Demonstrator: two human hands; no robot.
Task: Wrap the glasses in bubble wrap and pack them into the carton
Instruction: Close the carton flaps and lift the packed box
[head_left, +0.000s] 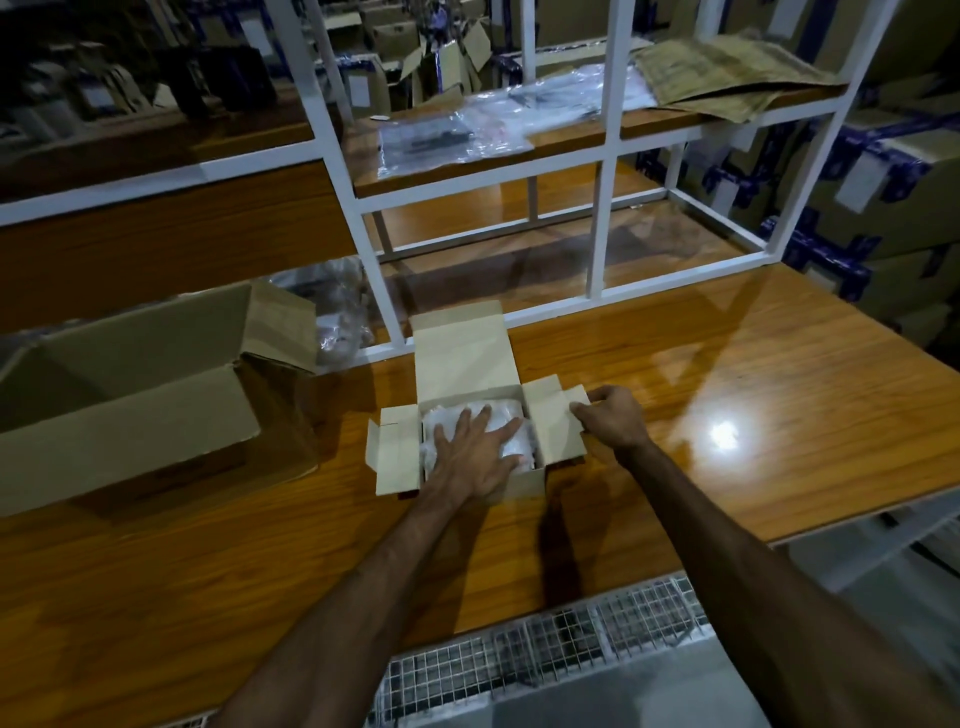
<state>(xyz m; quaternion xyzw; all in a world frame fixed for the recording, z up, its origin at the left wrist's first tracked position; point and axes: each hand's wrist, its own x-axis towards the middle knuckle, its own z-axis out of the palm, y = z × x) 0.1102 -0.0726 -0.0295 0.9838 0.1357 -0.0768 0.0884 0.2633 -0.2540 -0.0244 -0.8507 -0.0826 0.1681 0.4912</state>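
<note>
Packing step, near its end. Left hand (475, 454) flat, fingers spread, pressing bubble-wrapped bundle (506, 415) down inside small carton (519, 486) on desk (727, 395); glasses presumably inside wrap, not visible. Right hand (615, 418) pinching right side flap (553, 415), grip closed on its edge. Rear lid (462, 353) up, left flap (397, 452) splayed. Next, likely: fold flaps while bundle stays low. Big box (130, 415) at left open, contents unclear.
</note>
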